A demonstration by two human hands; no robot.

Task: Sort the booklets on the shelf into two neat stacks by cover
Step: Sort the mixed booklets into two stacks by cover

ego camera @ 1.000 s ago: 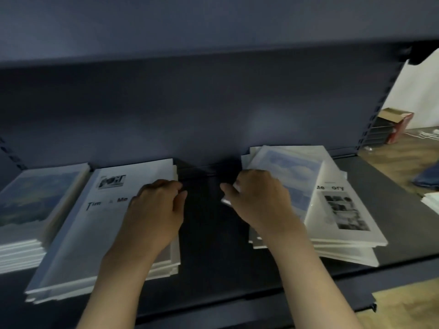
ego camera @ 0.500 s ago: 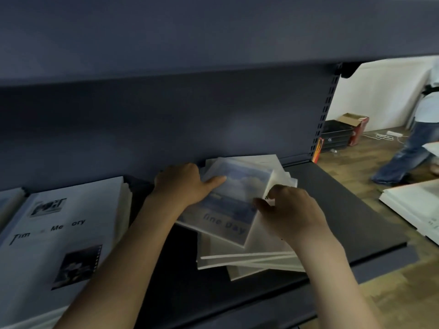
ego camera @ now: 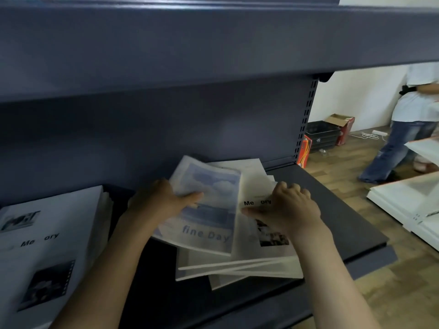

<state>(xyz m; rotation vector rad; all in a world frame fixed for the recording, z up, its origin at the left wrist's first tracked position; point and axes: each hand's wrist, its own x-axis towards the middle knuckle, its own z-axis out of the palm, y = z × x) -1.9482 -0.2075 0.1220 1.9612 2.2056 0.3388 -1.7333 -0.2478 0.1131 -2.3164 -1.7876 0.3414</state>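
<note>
- Dark blue-grey metal forms the shelf (ego camera: 337, 210), which carries every booklet in view; a second deck overhangs it closely from above.
- Left hand (ego camera: 161, 200): grips the sky-cover booklet (ego camera: 209, 210) at its left edge, thumb on top of the cover, the other fingers out of sight beneath. The booklet is tilted, its left side raised off the pile.
- Right hand (ego camera: 287, 207): fingers curled, pressing down on the white "Memory" booklet (ego camera: 259, 224) that lies just beside and partly under the sky-cover one.
- Mixed pile (ego camera: 237, 267): fanned and crooked, corners pointing several ways, both cover types together. This part is judged unsorted.
- Left stack (ego camera: 47, 245): "Memory" covers on top, edges fairly square, standing well apart from the mixed pile. It is judged one of the two target stacks, already begun.
- Progress: judged midway; the sky-cover booklet is being separated, and the remaining pile has yet to be divided and squared. No sky-cover stack shows in this view.
- Edges and room: a bare strip of shelf lies between pile and left stack, with more bare deck to the right. The pile's lowest corner sits near the shelf's front lip, so a hard pull could drag booklets off.
- Background: a person (ego camera: 408, 119) stands on the wooden floor (ego camera: 356, 162), clear of the shelf.
</note>
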